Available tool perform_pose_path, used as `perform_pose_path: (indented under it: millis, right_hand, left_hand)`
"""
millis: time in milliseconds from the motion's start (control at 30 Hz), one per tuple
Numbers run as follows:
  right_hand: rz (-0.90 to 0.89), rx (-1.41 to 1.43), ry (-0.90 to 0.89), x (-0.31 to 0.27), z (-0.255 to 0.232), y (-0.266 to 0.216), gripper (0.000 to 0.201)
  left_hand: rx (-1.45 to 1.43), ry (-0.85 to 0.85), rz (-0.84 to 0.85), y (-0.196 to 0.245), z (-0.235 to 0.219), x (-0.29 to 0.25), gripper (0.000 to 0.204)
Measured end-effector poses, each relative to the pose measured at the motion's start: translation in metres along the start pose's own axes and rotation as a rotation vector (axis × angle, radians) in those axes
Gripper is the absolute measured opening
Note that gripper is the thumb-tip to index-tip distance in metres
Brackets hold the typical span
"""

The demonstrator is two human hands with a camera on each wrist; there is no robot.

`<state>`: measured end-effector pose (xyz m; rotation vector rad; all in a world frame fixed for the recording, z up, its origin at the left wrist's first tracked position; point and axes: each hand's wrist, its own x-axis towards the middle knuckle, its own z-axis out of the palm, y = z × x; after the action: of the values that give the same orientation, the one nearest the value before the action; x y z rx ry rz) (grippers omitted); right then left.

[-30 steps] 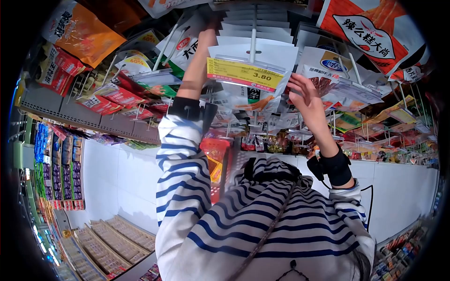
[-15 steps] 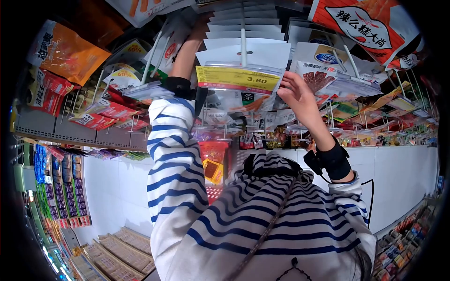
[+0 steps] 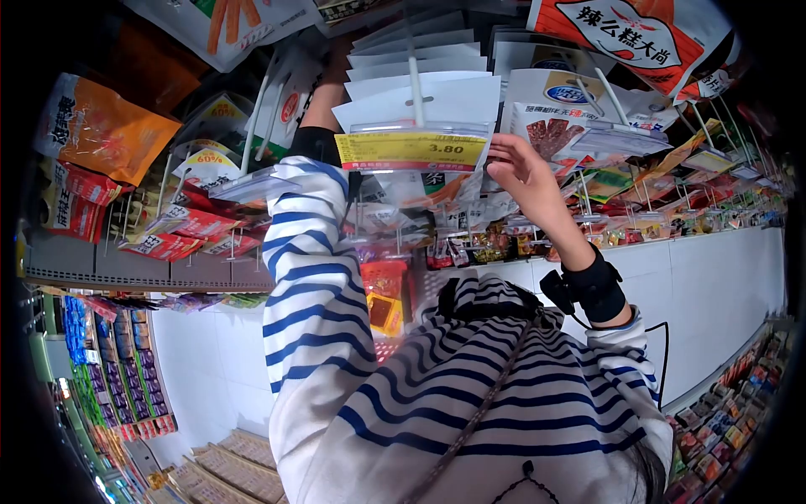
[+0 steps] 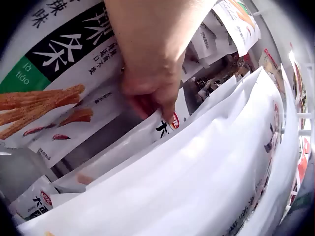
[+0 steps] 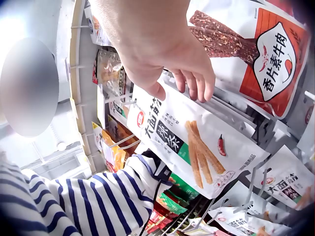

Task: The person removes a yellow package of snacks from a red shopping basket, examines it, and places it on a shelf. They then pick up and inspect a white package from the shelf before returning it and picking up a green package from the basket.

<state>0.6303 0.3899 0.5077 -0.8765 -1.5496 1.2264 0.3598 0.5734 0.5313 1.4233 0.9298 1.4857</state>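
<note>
In the left wrist view, my left hand reaches down between hanging packs and pinches the top edge of a white snack pack with a red logo. The head view hides those fingers behind a row of white packs on a hook, fronted by a yellow 3.80 price tag. My right hand is raised at the right edge of that row, fingers loosely bent. Seen from the right wrist, the right hand hovers over a white pack picturing brown sticks; whether it touches is unclear.
Orange-and-white packs hang at upper right, and an orange pack hangs at left. Metal hooks with clear tag holders stick out on both sides. Below is a red basket with a yellow packet inside.
The hanging packs and price tag have shifted left in the head view. My left forearm has gone farther in behind the row, hiding more of it. My right hand stays beside the row, fingers still bent.
</note>
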Motion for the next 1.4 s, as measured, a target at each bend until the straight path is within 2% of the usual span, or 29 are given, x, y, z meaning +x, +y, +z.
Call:
perform_pose_path:
  millis: [233,433,1000,1400]
  right_hand:
    - [-0.026,-0.009,0.071,-0.005,0.001,0.000,0.034]
    - [-0.029,0.024,0.091,-0.006,-0.002,0.009,0.035]
    - [-0.027,0.093,0.057,-0.006,-0.004,0.026,0.038]
    - [-0.032,0.085,0.057,-0.005,-0.001,0.022,0.035]
  left_hand:
    - [-0.039,-0.015,0.000,-0.003,0.003,0.009,0.037]
    - [-0.014,-0.025,0.009,0.000,0.008,-0.011,0.037]
    - [-0.021,-0.034,0.026,0.016,0.019,-0.035,0.039]
    - [-0.130,-0.033,-0.007,0.018,0.026,-0.008,0.041]
